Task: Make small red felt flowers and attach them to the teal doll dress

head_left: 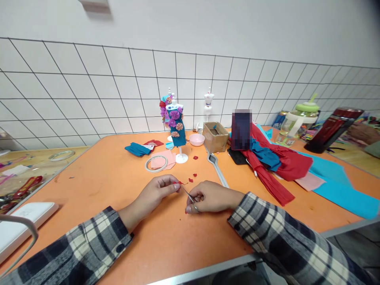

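Observation:
Between thumb and fingers, my left hand (160, 190) pinches a small red fabric piece (177, 183) with a thin strand trailing right. My right hand (208, 196) grips small metal scissors (190, 196) by the handles, the blades pointing at the red piece. Whether the blades touch it I cannot tell. Just beyond the hands lie several small red scraps (195, 175) on the orange table (89, 190). Farther back stands a small white dress form (178, 130) in a blue dress with purple and peach fabric flowers. Another decorated form (164, 109) is partly hidden behind it.
A tape roll (156, 163) rests on pink sheets. Behind are a pink bowl (196, 139), a cardboard box (215, 138), grey tweezers (218, 170) and a bare dress form (208, 101). To the right are a phone (241, 130), red cloth (293, 160), a bottle (297, 124) and a dark red thermos (334, 130).

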Demonstrator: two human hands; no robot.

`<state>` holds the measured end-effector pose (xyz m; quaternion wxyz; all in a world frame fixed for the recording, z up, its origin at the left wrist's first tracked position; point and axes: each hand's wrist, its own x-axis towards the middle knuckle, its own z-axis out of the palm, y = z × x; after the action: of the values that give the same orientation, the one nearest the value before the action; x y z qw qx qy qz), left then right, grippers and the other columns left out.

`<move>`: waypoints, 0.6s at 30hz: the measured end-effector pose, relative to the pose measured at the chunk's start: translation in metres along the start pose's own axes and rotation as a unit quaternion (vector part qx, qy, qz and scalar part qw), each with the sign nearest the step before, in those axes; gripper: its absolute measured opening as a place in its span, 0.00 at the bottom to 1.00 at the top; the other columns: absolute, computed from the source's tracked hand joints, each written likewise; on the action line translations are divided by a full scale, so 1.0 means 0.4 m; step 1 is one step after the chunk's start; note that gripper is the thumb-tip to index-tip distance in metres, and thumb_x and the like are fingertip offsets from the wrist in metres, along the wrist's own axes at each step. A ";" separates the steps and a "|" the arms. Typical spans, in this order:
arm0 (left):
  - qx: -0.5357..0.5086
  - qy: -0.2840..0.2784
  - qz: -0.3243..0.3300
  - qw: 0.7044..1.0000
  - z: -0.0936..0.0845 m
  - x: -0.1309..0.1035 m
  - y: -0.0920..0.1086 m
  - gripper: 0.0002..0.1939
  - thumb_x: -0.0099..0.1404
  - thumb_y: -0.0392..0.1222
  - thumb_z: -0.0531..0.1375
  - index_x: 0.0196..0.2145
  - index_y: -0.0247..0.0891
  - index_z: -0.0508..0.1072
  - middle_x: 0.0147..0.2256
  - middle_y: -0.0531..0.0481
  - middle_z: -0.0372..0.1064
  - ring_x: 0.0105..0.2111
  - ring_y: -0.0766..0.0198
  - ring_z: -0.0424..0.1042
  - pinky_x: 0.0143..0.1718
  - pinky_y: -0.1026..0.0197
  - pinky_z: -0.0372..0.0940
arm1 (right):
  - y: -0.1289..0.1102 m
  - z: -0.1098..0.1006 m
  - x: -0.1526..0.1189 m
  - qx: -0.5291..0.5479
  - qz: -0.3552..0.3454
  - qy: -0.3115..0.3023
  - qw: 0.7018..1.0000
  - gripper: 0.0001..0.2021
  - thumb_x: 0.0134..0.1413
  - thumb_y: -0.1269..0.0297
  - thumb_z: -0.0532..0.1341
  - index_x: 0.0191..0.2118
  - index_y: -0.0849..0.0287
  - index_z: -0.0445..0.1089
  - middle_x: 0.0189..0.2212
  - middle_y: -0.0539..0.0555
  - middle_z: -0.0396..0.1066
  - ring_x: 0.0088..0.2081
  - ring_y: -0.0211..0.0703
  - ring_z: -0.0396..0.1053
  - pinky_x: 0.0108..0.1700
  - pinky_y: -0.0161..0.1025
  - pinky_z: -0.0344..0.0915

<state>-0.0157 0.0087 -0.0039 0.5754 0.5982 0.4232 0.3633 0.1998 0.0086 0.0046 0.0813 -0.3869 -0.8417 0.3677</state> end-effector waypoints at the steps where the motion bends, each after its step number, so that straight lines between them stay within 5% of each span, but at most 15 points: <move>1: 0.005 -0.003 0.000 1.000 0.001 -0.001 0.002 0.11 0.54 0.47 0.67 0.27 0.37 0.75 0.27 0.53 0.70 0.31 0.63 0.66 0.38 0.61 0.59 | -0.001 0.000 0.000 0.001 0.000 -0.003 1.000 0.13 0.51 0.51 0.64 0.31 0.56 0.78 0.21 0.47 0.69 0.24 0.35 0.63 0.25 0.32 0.51; 18: 0.040 -0.024 -0.024 0.999 -0.004 0.003 -0.007 0.12 0.52 0.48 0.67 0.27 0.35 0.75 0.27 0.52 0.71 0.31 0.62 0.67 0.39 0.60 0.60 | -0.010 0.001 0.000 -0.009 0.012 -0.012 1.000 0.15 0.51 0.50 0.64 0.32 0.58 0.75 0.21 0.45 0.64 0.25 0.32 0.60 0.26 0.32 0.50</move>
<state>-0.0169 0.0101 -0.0068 0.5696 0.6190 0.4378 0.3175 0.1974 0.0067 0.0069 0.0636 -0.3932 -0.8411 0.3659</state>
